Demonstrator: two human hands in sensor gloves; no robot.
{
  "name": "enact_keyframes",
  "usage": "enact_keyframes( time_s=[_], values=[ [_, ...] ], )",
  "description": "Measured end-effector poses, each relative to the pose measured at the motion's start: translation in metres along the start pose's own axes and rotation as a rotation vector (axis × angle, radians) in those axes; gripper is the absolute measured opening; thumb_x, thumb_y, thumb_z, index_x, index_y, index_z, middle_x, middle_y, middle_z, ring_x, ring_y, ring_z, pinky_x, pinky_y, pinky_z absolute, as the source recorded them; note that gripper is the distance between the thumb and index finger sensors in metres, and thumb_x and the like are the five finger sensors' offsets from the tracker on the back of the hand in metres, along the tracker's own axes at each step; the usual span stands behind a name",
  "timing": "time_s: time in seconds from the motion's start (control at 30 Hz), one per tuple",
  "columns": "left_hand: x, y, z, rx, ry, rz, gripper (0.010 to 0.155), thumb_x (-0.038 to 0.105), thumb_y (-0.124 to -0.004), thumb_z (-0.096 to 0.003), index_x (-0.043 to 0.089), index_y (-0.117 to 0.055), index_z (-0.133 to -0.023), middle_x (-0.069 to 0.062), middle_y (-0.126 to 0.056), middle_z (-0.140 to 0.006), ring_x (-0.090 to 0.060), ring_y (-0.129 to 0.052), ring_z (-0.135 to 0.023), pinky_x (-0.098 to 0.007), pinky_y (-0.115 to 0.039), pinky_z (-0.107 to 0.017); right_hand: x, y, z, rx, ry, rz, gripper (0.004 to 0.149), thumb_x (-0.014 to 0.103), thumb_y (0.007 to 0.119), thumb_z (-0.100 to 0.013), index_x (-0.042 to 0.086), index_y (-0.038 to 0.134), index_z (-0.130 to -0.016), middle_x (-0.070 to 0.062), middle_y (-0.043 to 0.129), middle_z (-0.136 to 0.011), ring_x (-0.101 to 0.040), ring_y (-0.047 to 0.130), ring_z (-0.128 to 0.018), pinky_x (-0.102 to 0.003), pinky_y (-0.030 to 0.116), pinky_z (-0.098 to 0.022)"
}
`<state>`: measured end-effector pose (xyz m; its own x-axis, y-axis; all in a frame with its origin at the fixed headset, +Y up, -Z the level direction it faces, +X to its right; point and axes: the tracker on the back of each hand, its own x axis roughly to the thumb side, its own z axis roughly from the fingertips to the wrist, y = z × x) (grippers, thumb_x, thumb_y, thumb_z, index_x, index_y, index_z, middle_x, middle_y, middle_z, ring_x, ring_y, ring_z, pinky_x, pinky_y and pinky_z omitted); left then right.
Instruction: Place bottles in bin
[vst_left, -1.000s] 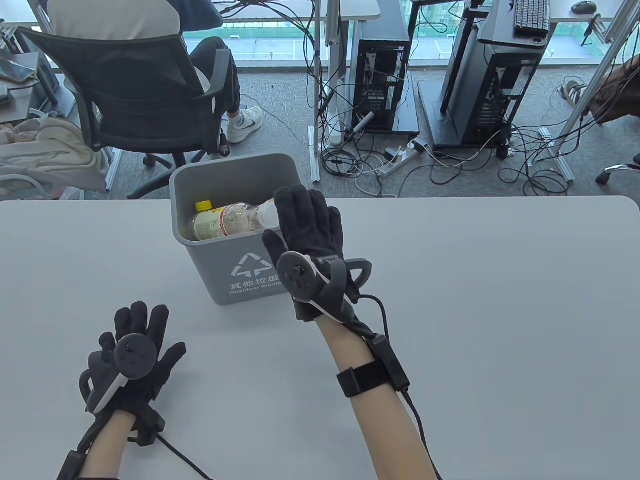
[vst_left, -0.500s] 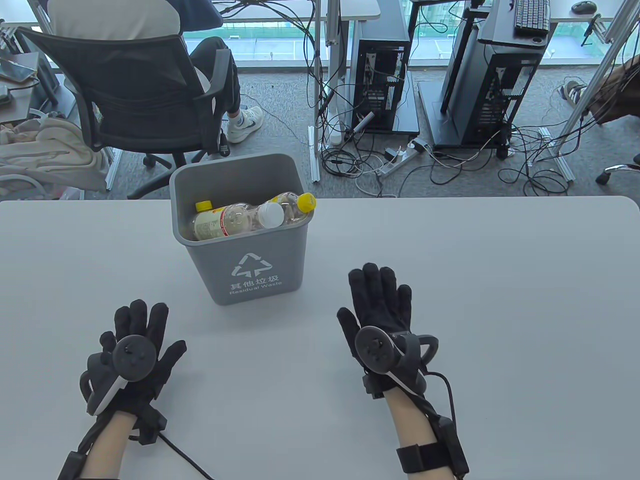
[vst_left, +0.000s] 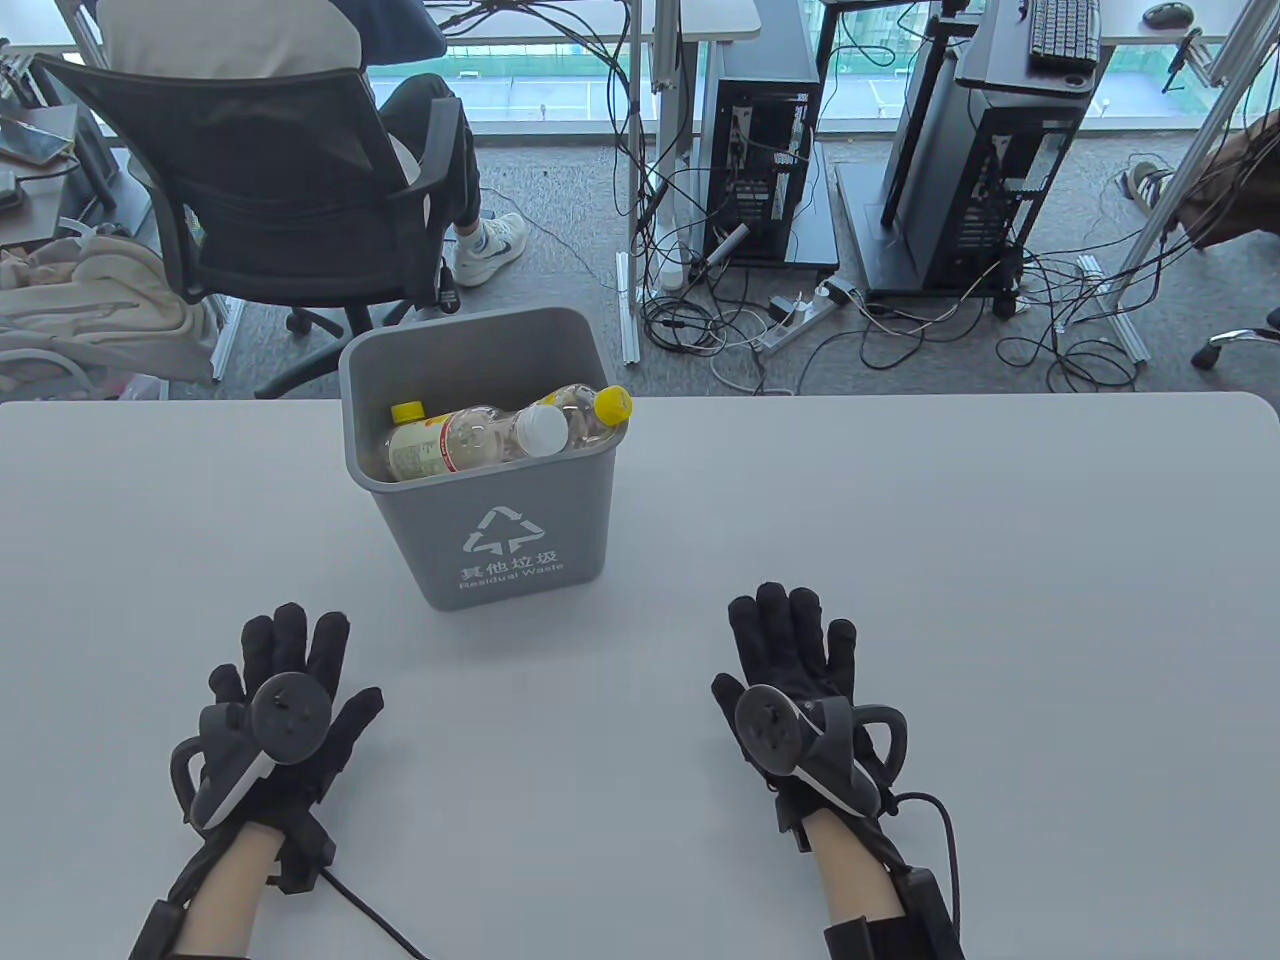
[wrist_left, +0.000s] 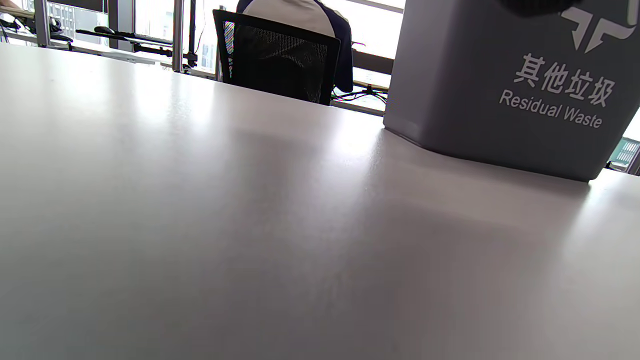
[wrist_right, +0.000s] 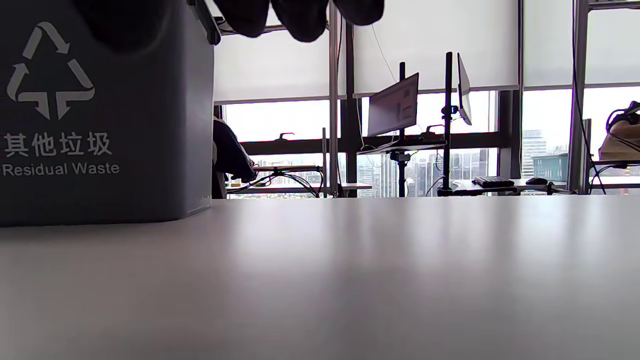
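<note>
A grey bin marked "Residual Waste" stands on the table near its far edge, left of centre. Several plastic bottles lie in it: a yellow-capped one with a cream label, a clear one with a white cap, and a clear one with a yellow cap poking over the right rim. My left hand rests flat on the table, open and empty, in front of the bin to the left. My right hand rests flat, open and empty, to the bin's front right. The bin also shows in the left wrist view and the right wrist view.
The white table spreads wide around both hands. Behind its far edge are a black office chair with a seated person, computer towers and tangled floor cables.
My right hand drew back from over the bin to the table near me, leaving the yellow-capped clear bottle in the bin. My left hand shifted slightly.
</note>
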<state>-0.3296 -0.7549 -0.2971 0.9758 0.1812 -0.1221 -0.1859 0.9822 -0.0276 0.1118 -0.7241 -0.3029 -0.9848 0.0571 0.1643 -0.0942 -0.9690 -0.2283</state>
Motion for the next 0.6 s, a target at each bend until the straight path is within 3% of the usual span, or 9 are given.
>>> enact_keyframes(
  time_s=[0.6],
  values=[
    [0.0010, -0.0010, 0.0001, -0.023, -0.004, -0.005, 0.082, 0.071, -0.056, -0.0483, 0.041, -0.020, -0.116, 0.003, -0.008, -0.129, -0.031, -0.007, -0.122, -0.065, -0.019, -0.085, -0.0003, 0.0043, -0.0029, 0.036, 0.025, 0.013, 0.074, 0.059, 0.061, -0.053, 0.031, 0.034, -0.116, -0.003, 0.028, -0.125, -0.032, 0.022, -0.114, -0.059, 0.026, -0.081]
  ],
)
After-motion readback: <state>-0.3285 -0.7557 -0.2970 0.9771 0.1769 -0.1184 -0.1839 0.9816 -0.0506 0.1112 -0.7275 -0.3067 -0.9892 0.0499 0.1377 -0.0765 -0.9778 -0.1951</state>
